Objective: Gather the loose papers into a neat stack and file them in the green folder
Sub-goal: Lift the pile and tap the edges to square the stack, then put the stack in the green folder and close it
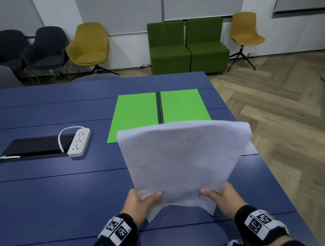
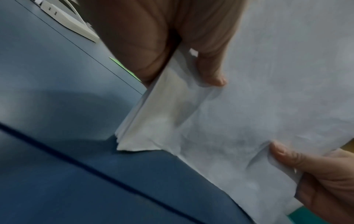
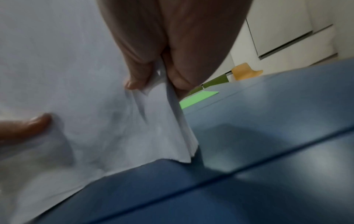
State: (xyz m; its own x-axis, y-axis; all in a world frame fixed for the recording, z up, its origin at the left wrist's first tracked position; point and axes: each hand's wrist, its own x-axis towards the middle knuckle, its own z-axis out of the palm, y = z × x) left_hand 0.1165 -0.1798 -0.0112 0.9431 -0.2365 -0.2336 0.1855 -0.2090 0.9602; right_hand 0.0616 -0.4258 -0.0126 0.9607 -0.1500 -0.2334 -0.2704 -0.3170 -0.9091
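A stack of white papers [image 1: 181, 157] stands tilted above the blue table [image 1: 55, 205], its lower corners hanging close to the tabletop. My left hand [image 1: 141, 203] pinches the stack's lower left edge, thumb on the front face. My right hand [image 1: 220, 195] pinches the lower right edge the same way. The left wrist view shows the papers [image 2: 258, 91] with my left hand [image 2: 191, 60] on the edge. The right wrist view shows the papers [image 3: 67, 75] pinched by my right hand [image 3: 157, 68]. The green folder [image 1: 136, 113] lies open flat beyond the stack, partly hidden by it.
A white power strip [image 1: 79, 142] with its cable lies left of the folder beside a black cable hatch [image 1: 37, 147]. The table's right edge runs close to my right hand, with wooden floor [image 1: 290, 128] beyond. Chairs and green seats [image 1: 187, 47] line the far wall.
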